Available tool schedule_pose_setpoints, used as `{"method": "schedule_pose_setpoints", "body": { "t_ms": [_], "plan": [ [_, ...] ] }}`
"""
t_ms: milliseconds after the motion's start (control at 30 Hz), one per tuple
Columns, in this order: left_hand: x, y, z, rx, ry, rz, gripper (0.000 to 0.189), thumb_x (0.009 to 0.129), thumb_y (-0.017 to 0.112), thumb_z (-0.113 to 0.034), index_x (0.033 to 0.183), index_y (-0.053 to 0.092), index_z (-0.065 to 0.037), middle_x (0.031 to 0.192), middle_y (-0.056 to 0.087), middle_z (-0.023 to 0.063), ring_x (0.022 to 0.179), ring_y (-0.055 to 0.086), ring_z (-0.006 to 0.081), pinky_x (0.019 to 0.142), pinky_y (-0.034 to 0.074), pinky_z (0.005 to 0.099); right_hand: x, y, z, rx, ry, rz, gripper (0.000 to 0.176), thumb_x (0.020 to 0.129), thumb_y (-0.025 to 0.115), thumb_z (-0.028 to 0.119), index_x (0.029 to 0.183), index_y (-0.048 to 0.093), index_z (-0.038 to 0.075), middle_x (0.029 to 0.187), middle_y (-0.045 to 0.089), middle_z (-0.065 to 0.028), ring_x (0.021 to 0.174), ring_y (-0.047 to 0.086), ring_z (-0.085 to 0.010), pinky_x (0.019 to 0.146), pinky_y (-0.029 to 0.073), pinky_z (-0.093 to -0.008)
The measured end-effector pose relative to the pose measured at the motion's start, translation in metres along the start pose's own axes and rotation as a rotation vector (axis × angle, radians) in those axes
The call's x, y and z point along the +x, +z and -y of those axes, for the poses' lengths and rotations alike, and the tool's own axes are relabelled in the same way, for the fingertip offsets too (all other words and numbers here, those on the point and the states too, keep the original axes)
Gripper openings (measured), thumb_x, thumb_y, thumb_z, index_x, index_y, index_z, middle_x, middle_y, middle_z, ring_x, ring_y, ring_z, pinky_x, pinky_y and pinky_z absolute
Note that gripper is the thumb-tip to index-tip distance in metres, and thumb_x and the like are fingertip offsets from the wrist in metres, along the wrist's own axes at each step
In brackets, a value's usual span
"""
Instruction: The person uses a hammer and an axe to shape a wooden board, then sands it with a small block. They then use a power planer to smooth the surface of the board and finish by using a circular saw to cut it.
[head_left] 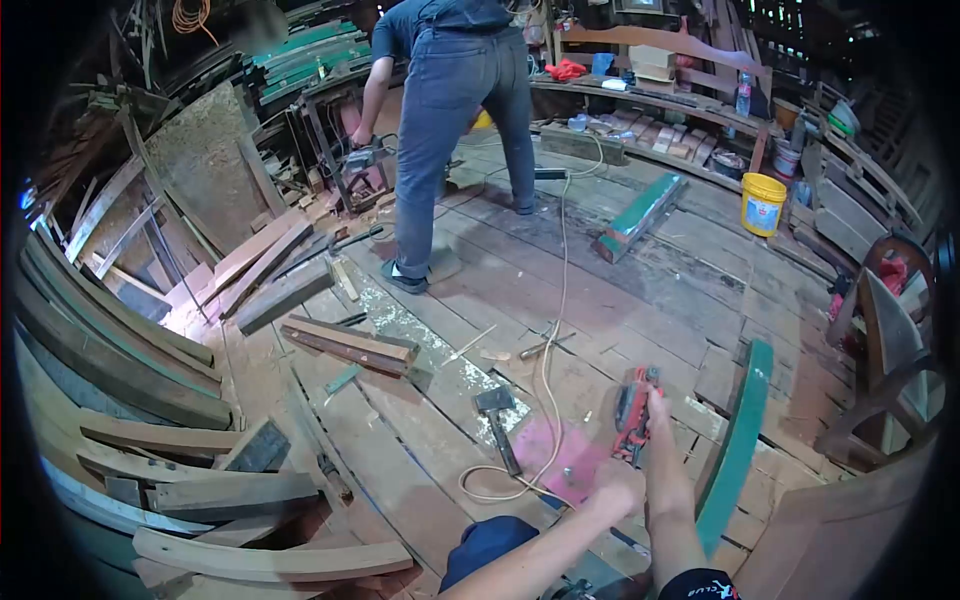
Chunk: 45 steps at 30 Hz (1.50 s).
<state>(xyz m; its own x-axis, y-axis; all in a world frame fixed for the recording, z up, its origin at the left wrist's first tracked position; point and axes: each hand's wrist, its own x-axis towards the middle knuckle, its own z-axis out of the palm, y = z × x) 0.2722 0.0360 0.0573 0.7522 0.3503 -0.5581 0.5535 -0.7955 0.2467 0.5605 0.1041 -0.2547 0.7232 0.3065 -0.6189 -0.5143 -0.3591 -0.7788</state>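
A red and black power tool is held low over the plank floor in front of me. My right hand is closed on its right side near the far end. At the near end, my left hand is closed against the tool; its fingers are partly hidden. A pale cord loops on the floor close to my left hand. Left of the hands lies a hammer with a dark head, beside a pink patch. A curved green-painted timber lies to the right of my right arm.
Another person stands ahead, bent over, one hand on a machine. Curved timbers are stacked at left. Wooden beams, a green-topped beam and a yellow bucket are on the floor. A chair stands right.
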Motion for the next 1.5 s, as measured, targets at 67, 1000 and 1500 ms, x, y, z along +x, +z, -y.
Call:
{"method": "schedule_pose_setpoints", "body": {
  "t_ms": [67, 1000, 1500],
  "plan": [
    [-0.013, -0.021, -0.003, 0.06, 0.091, 0.092, 0.042, 0.091, 0.062, -0.038, 0.119, 0.071, -0.008, 0.131, 0.064, 0.0149, 0.122, 0.06, 0.0341, 0.097, 0.05, 0.0469, -0.042, -0.004, 0.001, 0.075, -0.052, -0.032, 0.041, 0.071, 0.082, 0.033, 0.097, 0.069, 0.004, 0.076, 0.065, -0.0063, 0.061, 0.062, -0.0196, 0.052, 0.051, -0.0366],
    [0.069, -0.051, -0.007, -0.493, 0.368, -0.546, 0.042, 0.092, 0.063, -0.043, 0.094, 0.071, -0.001, 0.096, 0.07, 0.0266, 0.093, 0.068, 0.0436, 0.08, 0.054, 0.0532, -0.332, -0.15, -0.103, 0.098, -0.063, -0.026, 0.024, 0.092, 0.062, 0.029, 0.096, 0.07, 0.007, 0.068, 0.061, -0.0041, 0.054, 0.057, -0.016, 0.047, 0.046, -0.0328],
    [0.164, 0.013, -0.072, -0.385, 0.569, -0.291, 0.041, 0.084, 0.064, -0.039, 0.079, 0.07, 0.001, 0.084, 0.071, 0.0226, 0.083, 0.071, 0.0365, 0.074, 0.055, 0.0494, -0.398, -0.171, -0.083, -0.013, 0.025, -0.093, 0.025, 0.093, 0.06, 0.031, 0.098, 0.069, 0.009, 0.067, 0.06, -0.0072, 0.051, 0.055, -0.0194, 0.044, 0.043, -0.0354]
  ]
}}
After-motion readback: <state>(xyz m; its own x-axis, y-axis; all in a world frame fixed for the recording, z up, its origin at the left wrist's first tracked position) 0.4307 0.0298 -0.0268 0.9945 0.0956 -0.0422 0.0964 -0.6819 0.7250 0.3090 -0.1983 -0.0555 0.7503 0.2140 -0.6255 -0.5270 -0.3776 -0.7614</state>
